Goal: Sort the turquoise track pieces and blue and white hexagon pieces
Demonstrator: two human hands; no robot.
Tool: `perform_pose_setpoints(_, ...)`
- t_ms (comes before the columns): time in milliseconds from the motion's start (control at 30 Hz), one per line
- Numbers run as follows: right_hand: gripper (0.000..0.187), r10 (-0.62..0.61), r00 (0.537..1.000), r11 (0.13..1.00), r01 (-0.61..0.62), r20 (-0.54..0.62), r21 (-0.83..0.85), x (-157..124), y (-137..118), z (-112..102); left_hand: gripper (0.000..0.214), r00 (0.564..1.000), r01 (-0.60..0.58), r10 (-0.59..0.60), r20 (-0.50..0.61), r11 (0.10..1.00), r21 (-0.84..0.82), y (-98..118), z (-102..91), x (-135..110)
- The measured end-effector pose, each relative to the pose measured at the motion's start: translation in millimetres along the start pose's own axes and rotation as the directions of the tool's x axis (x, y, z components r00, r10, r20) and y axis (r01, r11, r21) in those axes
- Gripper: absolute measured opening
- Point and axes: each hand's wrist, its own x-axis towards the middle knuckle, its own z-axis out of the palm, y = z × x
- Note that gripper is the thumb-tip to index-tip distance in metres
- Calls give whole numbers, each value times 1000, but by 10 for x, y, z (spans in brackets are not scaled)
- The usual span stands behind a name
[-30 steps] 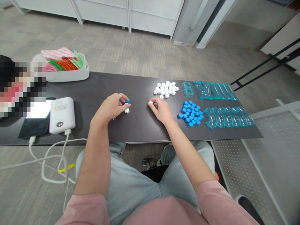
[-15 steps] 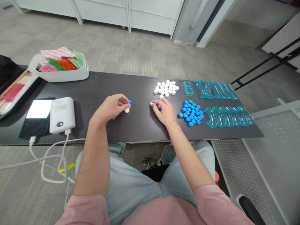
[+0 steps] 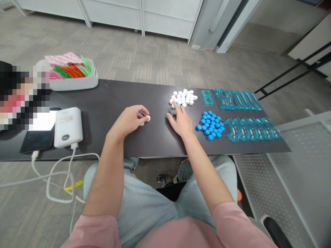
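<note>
My left hand (image 3: pixel 131 120) is closed over a few small pieces just above the table. A white hexagonal piece (image 3: pixel 148 118) shows at its thumb and fingertips. Part of a blue piece (image 3: pixel 141 113) appears behind the fingers, and a bit of white shows below the thumb; how they sit together is hidden. My right hand (image 3: pixel 181 121) holds nothing, with thumb and index finger spread. Its index fingertip reaches the near edge of the pile of white hexagonal pieces (image 3: pixel 184 97). Right of this hand lies a pile of blue hexagonal pieces (image 3: pixel 212 124).
Clear teal plastic parts lie in two rows (image 3: pixel 238 100) on the right, with two small teal squares (image 3: pixel 207 98) beside them. On the left are a white power bank (image 3: pixel 68 125), a phone (image 3: pixel 37 137), cables and a white basket (image 3: pixel 74 83) of colourful strips.
My left hand has shifted slightly right, and a white piece now shows at its fingertips. My right hand no longer holds its white piece; its fingers have spread and extended to the white pile.
</note>
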Motion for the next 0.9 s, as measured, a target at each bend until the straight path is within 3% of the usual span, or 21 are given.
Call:
perform_pose_setpoints(67,60,-126,992,988,126,0,88,-30,10,-4,22,999,-43,43,-9,999,-11,27,69,23)
perform_pose_setpoints(167,47,-352,935,927,342,41,155,-76,15,0,24,993,-119,118,-32,992,-41,73,117,46)
perform_pose_setpoints(300,39,-454,887,889,445,88,105,-94,-2,20,29,978,-134,134,-157,991,12,44,-16,9)
perform_pose_setpoints(467,39,-455,887,890,450,81,72,-105,-35,-5,45,998,10,-8,-55,999,33,-157,-295,-105)
perform_pose_setpoints(633,34,-432,898,902,432,77,28,-115,-53,-22,56,996,84,-86,29,995,47,-287,-350,-125)
perform_pose_setpoints(800,48,-195,981,980,196,16,-44,-39,-16,58,55,992,116,-118,51,992,43,-290,-296,-88)
perform_pose_setpoints(900,61,-76,996,995,73,-43,-67,20,14,103,54,990,122,-125,59,991,45,-275,-276,-73)
